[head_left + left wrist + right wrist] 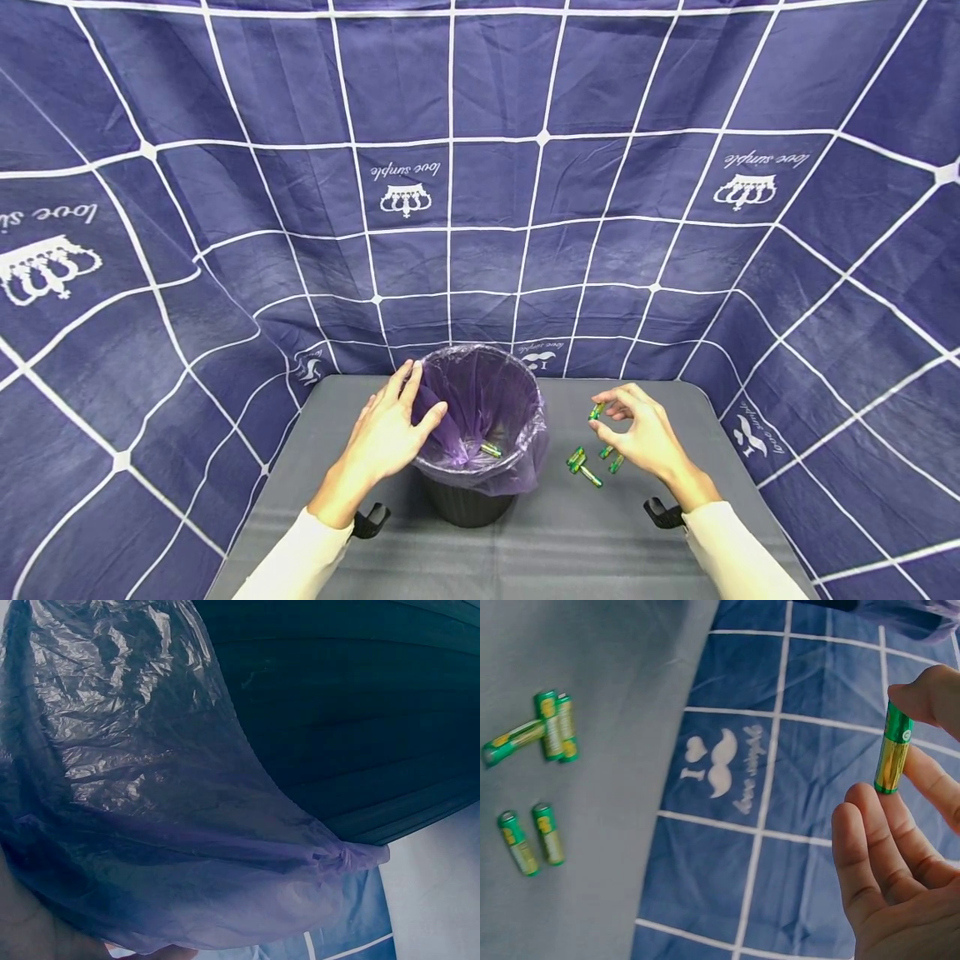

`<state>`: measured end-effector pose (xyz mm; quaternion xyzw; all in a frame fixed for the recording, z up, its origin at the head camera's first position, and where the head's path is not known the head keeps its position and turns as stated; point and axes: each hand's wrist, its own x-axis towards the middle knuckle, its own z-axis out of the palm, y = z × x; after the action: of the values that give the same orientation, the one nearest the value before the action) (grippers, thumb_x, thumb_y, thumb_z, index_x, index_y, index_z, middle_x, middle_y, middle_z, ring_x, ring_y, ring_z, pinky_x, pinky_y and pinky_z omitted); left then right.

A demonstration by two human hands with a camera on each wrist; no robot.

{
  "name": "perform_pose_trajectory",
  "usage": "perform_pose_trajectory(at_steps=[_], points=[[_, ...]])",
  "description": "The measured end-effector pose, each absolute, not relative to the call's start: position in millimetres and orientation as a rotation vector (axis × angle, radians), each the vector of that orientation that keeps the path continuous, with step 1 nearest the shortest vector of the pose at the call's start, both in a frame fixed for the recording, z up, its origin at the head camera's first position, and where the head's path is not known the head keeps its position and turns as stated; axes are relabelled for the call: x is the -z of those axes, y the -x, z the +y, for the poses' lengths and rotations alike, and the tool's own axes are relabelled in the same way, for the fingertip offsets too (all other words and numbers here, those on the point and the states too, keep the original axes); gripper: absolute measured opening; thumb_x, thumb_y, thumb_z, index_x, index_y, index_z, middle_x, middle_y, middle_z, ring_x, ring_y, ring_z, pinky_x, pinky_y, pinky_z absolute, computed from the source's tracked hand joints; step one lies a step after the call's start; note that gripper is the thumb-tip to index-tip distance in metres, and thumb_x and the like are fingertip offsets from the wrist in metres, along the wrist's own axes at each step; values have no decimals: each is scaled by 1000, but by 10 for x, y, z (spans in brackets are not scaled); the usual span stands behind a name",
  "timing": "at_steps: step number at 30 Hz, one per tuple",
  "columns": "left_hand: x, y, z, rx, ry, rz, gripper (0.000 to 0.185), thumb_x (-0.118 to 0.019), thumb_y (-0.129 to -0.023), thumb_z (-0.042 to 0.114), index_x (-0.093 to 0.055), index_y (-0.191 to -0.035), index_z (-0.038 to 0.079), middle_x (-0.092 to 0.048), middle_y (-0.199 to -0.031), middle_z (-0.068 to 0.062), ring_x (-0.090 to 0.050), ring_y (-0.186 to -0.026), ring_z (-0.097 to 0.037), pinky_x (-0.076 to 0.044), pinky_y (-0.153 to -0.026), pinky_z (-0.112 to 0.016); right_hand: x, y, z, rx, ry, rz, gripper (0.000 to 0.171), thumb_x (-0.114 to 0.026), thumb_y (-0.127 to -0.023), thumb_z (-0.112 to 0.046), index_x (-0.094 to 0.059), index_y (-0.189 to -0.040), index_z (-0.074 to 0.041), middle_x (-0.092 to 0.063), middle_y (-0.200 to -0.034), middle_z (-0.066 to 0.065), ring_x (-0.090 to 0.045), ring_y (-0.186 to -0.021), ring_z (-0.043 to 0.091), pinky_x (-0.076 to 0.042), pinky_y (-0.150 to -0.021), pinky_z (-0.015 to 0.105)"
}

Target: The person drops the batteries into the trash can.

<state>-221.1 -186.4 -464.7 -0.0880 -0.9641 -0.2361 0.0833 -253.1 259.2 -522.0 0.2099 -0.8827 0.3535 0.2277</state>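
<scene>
My right hand [641,429] pinches a green and gold battery [894,750] between thumb and fingertips, raised over the table right of the bin. The battery is held lengthwise, thumb at one end. My left hand [390,425] rests at the left rim of a black bin [471,504], fingers fairly straight along the rim and thumb pointing over the opening. A translucent purple bag [517,400] lines the bin and folds down outside. In the left wrist view the bag [172,765] hides most of that hand. Inside the bag lies a battery [491,450].
Several more green and gold batteries lie loose on the grey table [562,542] below my right hand, among them a slanted one [514,742] touching an upright pair. A blue cloth [495,183] with white grid lines stands around the back and sides.
</scene>
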Motion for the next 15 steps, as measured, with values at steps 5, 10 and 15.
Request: perform_pose_trajectory(at_steps=[5, 10, 15], points=[[4634, 2203, -1851, 704, 267, -2870, 91, -58, -115, 66, -35, -184, 11, -34, -192, -18, -48, -165, -62, -35, -135, -82, 5061, 2573, 2502, -1002, -607, -2422, 37, -100, -86, -5, -86, -118, -16, -79, -115, 1, -81, -93, 27, -68, -87, 22], [4632, 2205, -1853, 700, 263, -2874, 91, -56, -115, 68, -35, -184, 12, -33, -192, -18, -47, -166, -61, -35, -134, -82, 4914, 2622, 2396, -1026, -626, -2407, 37, -101, -87, -6, -86, -120, -16, -79, -117, 1, -81, -95, 22, -69, -88, 23], [4626, 2205, -1863, 700, 263, -2882, 91, -56, -115, 67, -34, -185, 12, -33, -192, -18, -47, -166, -61, -35, -135, -82, 4777, 2646, 2299, -1048, -648, -2408, 37, -101, -87, -7, -87, -120, -16, -78, -116, 1, -79, -96, 20, -69, -89, 24]])
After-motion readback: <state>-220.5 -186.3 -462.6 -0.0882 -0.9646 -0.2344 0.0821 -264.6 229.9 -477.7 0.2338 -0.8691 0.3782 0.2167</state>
